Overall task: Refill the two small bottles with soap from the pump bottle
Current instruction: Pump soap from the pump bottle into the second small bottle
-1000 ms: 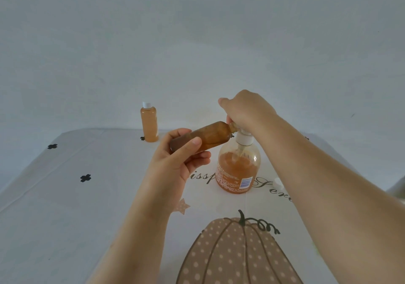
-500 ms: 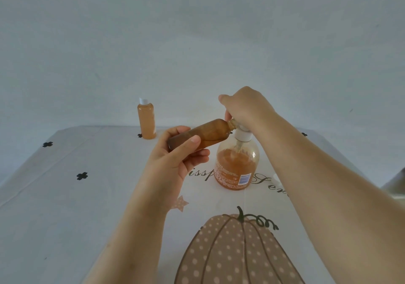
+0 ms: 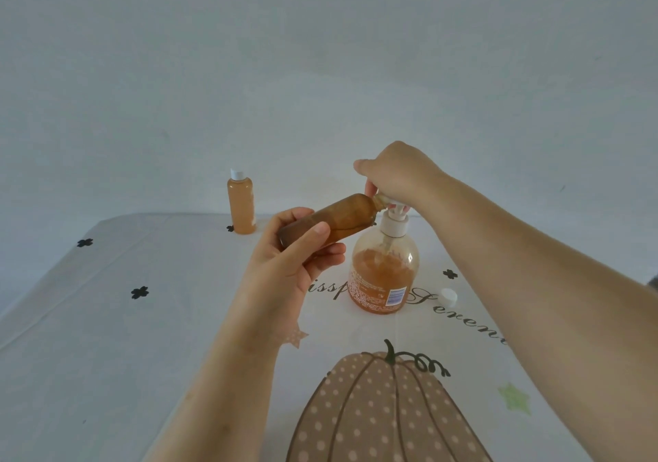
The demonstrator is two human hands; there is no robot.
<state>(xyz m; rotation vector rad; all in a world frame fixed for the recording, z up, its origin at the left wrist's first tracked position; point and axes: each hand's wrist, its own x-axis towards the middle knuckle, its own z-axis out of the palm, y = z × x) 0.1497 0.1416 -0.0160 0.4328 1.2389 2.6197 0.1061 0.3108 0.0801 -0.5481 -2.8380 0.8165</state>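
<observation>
Hands worked over a table (image 3: pixel 106 337) covered with a pale cloth printed with a large dotted pumpkin (image 3: pixel 374 415), small black flowers and cursive lettering; a plain pale wall stood behind. Left hand (image 3: pixel 285 265) gripped an uncapped small bottle (image 3: pixel 331 224), thumb laid across its near side and fingers curled beneath; the bottle lay tilted close to horizontal, base toward the person, open neck pointing right and slightly up toward the top of the pump bottle (image 3: pixel 384 273); it looked largely full of amber soap. Right hand (image 3: pixel 395 176) sat on top of the white pump head (image 3: pixel 395 221), fingers curled over it and hiding the spout; whether the small bottle's neck actually touched the spout could not be told. Pump bottle stood upright on the cloth at centre, clear and rounded, roughly half full of orange soap, with a label and barcode low on its front; second small bottle (image 3: pixel 241 205) stood upright near the far edge of the table, off to the left, well apart from both hands, filled with the same orange soap and closed with a white cap; a loose white cap (image 3: pixel 448 297) lay on the cloth just to the right of the pump bottle, near the right forearm.
</observation>
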